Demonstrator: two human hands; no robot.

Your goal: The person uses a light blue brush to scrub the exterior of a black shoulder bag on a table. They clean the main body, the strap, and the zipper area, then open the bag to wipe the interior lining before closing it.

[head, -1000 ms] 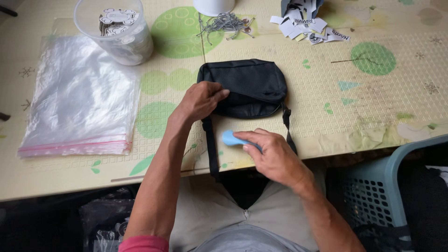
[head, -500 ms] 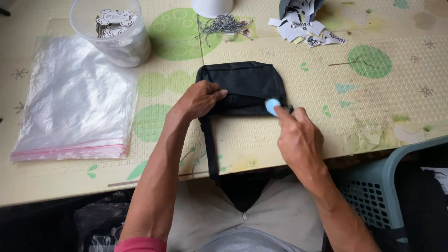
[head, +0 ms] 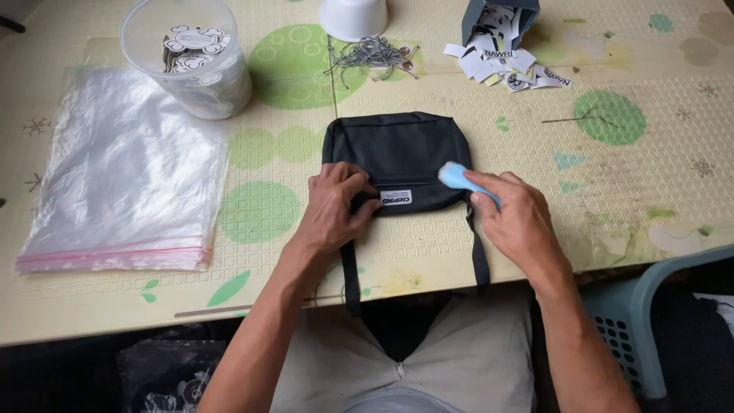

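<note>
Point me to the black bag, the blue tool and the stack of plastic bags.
black bag [head: 397, 149]: head view, upper mesh panel.
blue tool [head: 456, 177]: head view, its exposed tip beyond the right hand [head: 516, 218].
stack of plastic bags [head: 126, 172]: head view, middle of top sheet.

Far left: clear plastic tub [head: 191, 69] holding flower-shaped tags [head: 187, 47]. Left: stack of clear zip bags [head: 126, 172]. Far centre: white cup [head: 353, 17] upturned beside loose metal hooks [head: 372, 55]. Far right: paper labels [head: 511, 65] spilling from grey box [head: 498, 17]. Near right: teal basket [head: 650, 306].
</note>
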